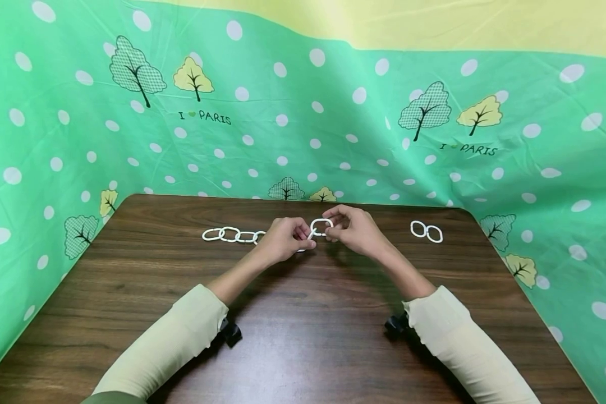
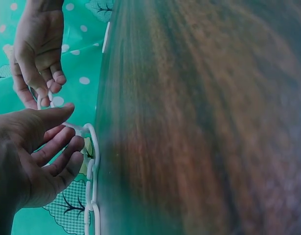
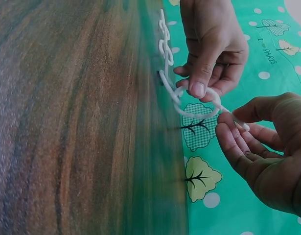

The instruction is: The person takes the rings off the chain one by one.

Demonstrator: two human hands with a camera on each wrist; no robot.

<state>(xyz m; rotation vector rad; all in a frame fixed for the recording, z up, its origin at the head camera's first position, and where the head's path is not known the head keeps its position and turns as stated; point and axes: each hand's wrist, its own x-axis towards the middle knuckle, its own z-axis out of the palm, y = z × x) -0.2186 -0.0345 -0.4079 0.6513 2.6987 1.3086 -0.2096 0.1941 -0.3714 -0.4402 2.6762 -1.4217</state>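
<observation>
My left hand [image 1: 283, 238] pinches a white oval plastic link of a chain [image 3: 175, 100] between thumb and fingers, just above the table. The rest of that chain trails left along the tabletop. Facing it, my right hand [image 1: 358, 230] pinches the far side of a white end link [image 1: 322, 220], which passes through the link in the left hand. In the right wrist view, the right thumb and fingers meet on this end link. Whether the end link's gap is fully closed, I cannot tell. Fingers hide part of both links.
Two more white links [image 1: 427, 232] lie touching on the right of the dark wooden table [image 1: 313, 325]. A green polka-dot cloth [image 1: 262, 140] with printed trees hangs behind and beside the table. Each forearm carries a black wrist mount [image 1: 230, 332] underneath.
</observation>
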